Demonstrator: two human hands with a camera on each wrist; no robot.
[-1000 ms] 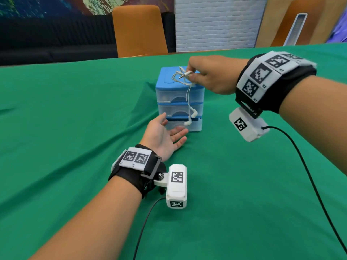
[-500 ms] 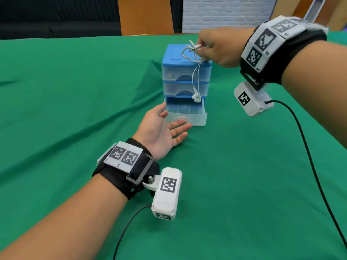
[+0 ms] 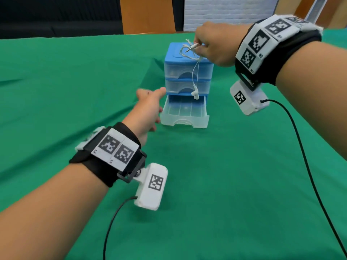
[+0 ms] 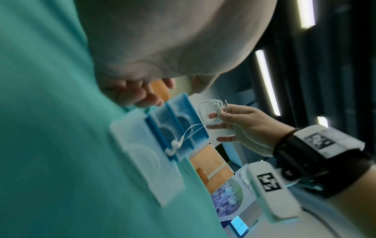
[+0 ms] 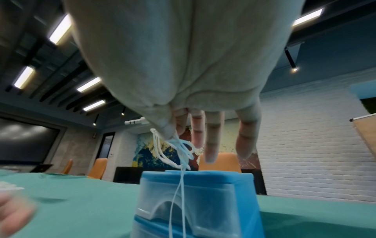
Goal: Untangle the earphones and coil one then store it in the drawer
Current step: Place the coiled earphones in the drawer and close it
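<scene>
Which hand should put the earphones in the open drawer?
The right hand, probably: it already pinches the coiled earphones above the open bottom drawer. The left hand holds nothing, beside the drawer.

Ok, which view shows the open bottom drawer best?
The head view: the bottom drawer stands pulled out, its inside visible, the earbuds dangling above it. The left wrist view shows only its blurred front; the right wrist view cuts it off below the frame.
</scene>
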